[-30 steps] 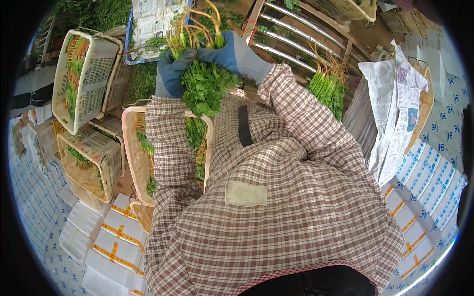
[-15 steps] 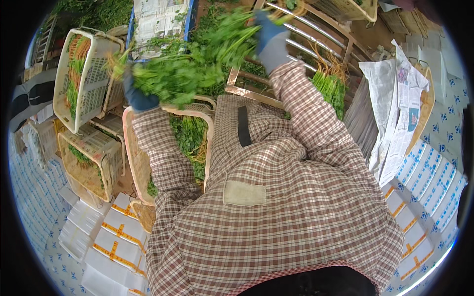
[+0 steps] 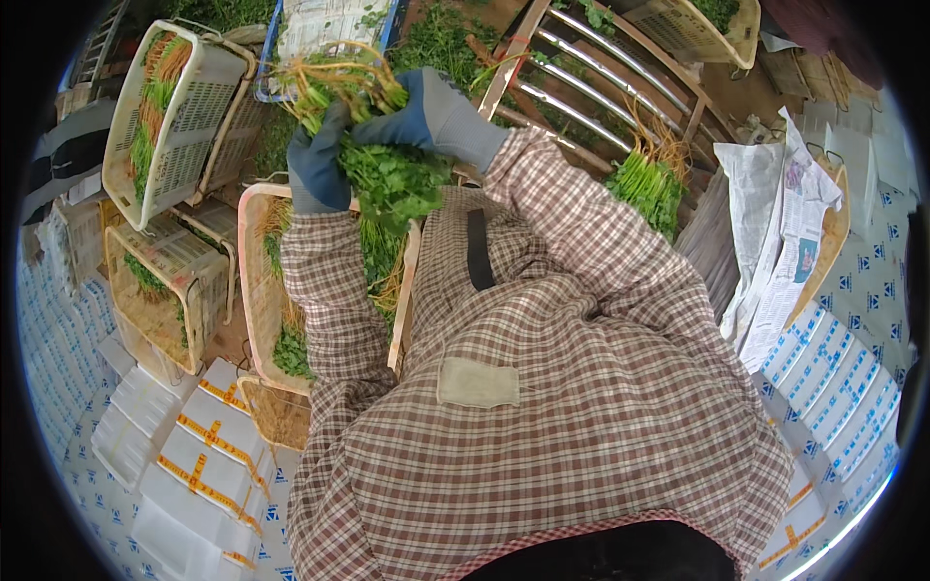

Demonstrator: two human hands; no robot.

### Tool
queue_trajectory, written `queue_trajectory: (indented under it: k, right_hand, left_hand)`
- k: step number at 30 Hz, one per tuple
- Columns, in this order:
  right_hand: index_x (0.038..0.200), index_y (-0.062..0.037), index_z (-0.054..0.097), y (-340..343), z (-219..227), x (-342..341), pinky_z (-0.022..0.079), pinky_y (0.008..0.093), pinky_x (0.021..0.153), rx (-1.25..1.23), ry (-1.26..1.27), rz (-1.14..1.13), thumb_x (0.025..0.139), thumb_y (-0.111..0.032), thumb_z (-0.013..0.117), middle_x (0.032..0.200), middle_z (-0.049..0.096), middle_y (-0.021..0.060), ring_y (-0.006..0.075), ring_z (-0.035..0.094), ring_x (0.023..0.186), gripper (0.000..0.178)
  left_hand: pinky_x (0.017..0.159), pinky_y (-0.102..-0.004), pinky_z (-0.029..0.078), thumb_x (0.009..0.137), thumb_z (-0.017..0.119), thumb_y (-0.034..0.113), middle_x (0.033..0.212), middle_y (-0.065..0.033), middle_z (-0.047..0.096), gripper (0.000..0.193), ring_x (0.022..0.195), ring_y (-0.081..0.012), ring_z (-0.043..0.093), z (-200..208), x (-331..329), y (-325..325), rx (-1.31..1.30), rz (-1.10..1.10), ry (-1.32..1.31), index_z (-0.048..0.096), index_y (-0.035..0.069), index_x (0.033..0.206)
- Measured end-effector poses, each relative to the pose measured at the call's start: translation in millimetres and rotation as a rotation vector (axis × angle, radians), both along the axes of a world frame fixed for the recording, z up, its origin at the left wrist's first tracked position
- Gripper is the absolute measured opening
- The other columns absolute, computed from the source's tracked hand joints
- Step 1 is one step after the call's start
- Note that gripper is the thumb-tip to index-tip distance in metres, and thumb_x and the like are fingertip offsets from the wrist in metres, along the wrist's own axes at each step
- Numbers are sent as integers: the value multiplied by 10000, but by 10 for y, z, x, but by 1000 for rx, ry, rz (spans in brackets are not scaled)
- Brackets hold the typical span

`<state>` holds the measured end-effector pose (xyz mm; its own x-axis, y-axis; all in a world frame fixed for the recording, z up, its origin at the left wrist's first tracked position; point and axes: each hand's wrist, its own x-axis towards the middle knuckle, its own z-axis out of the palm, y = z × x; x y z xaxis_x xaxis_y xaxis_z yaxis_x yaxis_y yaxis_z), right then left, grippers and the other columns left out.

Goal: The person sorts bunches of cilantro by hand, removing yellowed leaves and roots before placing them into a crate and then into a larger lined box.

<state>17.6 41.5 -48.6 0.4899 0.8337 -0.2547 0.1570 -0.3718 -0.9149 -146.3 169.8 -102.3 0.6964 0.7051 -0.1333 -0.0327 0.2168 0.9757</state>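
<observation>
My left hand (image 3: 320, 167) and my right hand (image 3: 412, 121), both in blue and grey gloves, meet at the upper middle. They grip rooted leafy greens (image 3: 395, 182) side by side. The tan roots point away from me, and the leaves hang down toward me. Each hand is closed round the stems, with some fingers hidden. Below my left hand stands a pale crate (image 3: 260, 290) with more greens inside. Another bunch of greens (image 3: 647, 189), roots up, lies to the right on a rack of metal bars (image 3: 581, 82).
A white basket (image 3: 184, 126) with greens stands at the left, above a tan crate (image 3: 160, 315). A blue-edged tray (image 3: 392, 29) lined with newspaper lies at the top. Newspaper sheets (image 3: 775, 223) are at the right. White boxes with orange tape (image 3: 208, 465) sit at lower left.
My hands were wide apart, each with greens stretched between them. They have come together, and the greens now hang with roots away from me. My right hand moved left and nearer.
</observation>
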Motion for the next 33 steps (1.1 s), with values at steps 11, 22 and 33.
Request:
queue_trajectory:
  k: [11,22,33]
  right_hand:
    - [1049,103,625,-190,-207,54,529,326,719,-16,103,-170,729,-429,834,869,676,158,177,628,770,655]
    - [904,-17,635,-243,-473,282,494,257,459,200,360,-814,862,-232,698,762,667,63,100,577,521,227]
    - [1015,-51,678,-807,-178,845,347,275,421,389,698,-691,892,-209,660,732,604,37,111,447,479,201]
  left_hand:
    - [721,-313,551,832,688,90,974,-139,690,331,838,-207,674,206,202,-114,-236,16,-79,618,-85,1103]
    - [793,-408,578,915,601,190,1137,-129,620,350,1000,-241,628,215,211,-66,145,156,-6,567,41,1230]
    - [731,-350,519,914,619,229,996,-136,670,373,838,-209,638,-63,-719,698,83,188,81,592,-63,1145]
